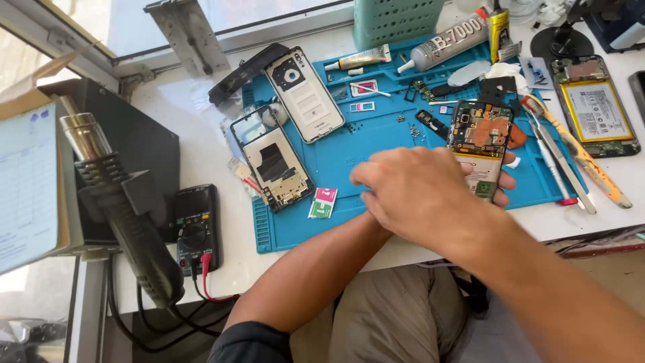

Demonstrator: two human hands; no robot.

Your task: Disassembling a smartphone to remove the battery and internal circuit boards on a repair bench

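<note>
My left hand (505, 180) reaches across under my right and is shut on an opened phone (481, 131), whose orange and green circuit parts face up. Only the left fingertips show at the phone's right edge. My right hand (416, 195) lies over the phone's lower end, back up, fingers together and pointing left. Whether it holds anything is hidden. Both hands hover over the front part of a blue work mat (376, 144).
On the mat's left lie a stripped phone frame (272, 161) and a white back cover (306, 94). A glue tube (447, 44), tweezers (561, 161) and another opened phone (594, 107) sit right. A heat gun (117, 202) and multimeter (195, 225) stand left.
</note>
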